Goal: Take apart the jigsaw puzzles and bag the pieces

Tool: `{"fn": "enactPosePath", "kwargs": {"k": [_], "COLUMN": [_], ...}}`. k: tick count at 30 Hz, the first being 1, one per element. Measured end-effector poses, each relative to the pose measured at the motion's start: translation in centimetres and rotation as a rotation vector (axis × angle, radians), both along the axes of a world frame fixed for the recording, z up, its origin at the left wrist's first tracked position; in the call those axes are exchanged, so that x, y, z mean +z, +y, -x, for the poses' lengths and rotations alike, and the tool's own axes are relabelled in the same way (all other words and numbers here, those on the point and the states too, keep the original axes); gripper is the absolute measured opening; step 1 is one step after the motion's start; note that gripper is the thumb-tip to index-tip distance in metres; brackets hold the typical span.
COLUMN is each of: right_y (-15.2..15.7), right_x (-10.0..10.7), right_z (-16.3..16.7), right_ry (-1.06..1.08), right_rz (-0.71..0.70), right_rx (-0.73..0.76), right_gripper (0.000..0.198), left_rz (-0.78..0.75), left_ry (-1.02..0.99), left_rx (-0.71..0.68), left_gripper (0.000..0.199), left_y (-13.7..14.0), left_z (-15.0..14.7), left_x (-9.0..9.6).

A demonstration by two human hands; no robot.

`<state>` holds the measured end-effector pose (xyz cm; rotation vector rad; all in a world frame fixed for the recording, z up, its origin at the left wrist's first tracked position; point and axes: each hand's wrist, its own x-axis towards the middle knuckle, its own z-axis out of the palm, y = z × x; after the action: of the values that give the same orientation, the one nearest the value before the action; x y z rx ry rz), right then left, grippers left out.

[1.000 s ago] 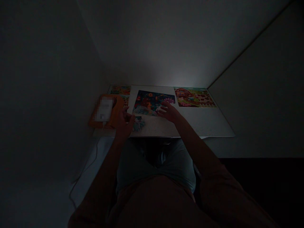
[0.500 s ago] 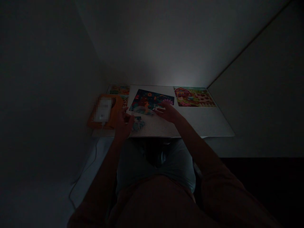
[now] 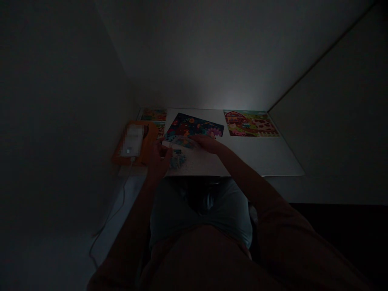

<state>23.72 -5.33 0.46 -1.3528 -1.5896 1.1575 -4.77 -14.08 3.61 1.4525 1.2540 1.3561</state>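
The scene is very dark. A colourful dark-blue jigsaw puzzle (image 3: 194, 127) lies turned at an angle in the middle of a small white table (image 3: 266, 155). My right hand (image 3: 207, 143) rests flat on the puzzle's near edge, fingers pointing left. My left hand (image 3: 159, 155) is at the puzzle's left corner, beside a small cluster of loose pieces (image 3: 177, 159). It is too dark to tell whether the left fingers pinch a piece.
A farm-picture puzzle (image 3: 250, 123) lies at the table's back right. Another puzzle (image 3: 153, 114) sits at the back left. An orange box (image 3: 147, 143) with a white device (image 3: 132, 140) on it is at the left, a cable (image 3: 115, 210) hanging down. Walls close in on three sides.
The blue puzzle has turned and slid a little left under my hands. My right hand moved left and down onto its near edge. My left hand stayed near the left corner.
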Motion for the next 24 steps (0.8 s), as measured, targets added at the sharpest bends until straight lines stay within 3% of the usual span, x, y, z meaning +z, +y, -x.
{"fn": "enactPosePath", "kwargs": {"k": [8, 14, 18, 20, 24], "right_y": [0.9, -0.6, -2.1, -3.0, -4.6], "right_x": [0.3, 2.0, 4.6, 6.3, 8.5], "right_z": [0.5, -3.5, -6.3, -6.2, -2.5], "right_ry": [-0.182, -0.215, -0.134, -0.082, -0.032], "right_rz": [0.064, 0.161, 0.026, -0.06, -0.102], "right_rx": [-0.058, -0.13, -0.21, -0.148, 0.204], "right_gripper": [0.027, 0.023, 0.022, 0.025, 0.029], "left_rz": [-0.003, 0.008, -0.004, -0.008, -0.038], "left_ry": [-0.002, 0.001, -0.012, -0.021, -0.024], "left_rx": [-0.006, -0.007, -0.021, -0.027, -0.031], "left_gripper": [0.053, 0.052, 0.048, 0.048, 0.049], "left_y": [0.3, -0.1, -0.1, 0.1, 0.5], "left_z": [0.2, -0.2, -0.7, -0.9, -1.3], "left_x": [-0.1, 0.3, 0.4, 0.5, 0.7]}}
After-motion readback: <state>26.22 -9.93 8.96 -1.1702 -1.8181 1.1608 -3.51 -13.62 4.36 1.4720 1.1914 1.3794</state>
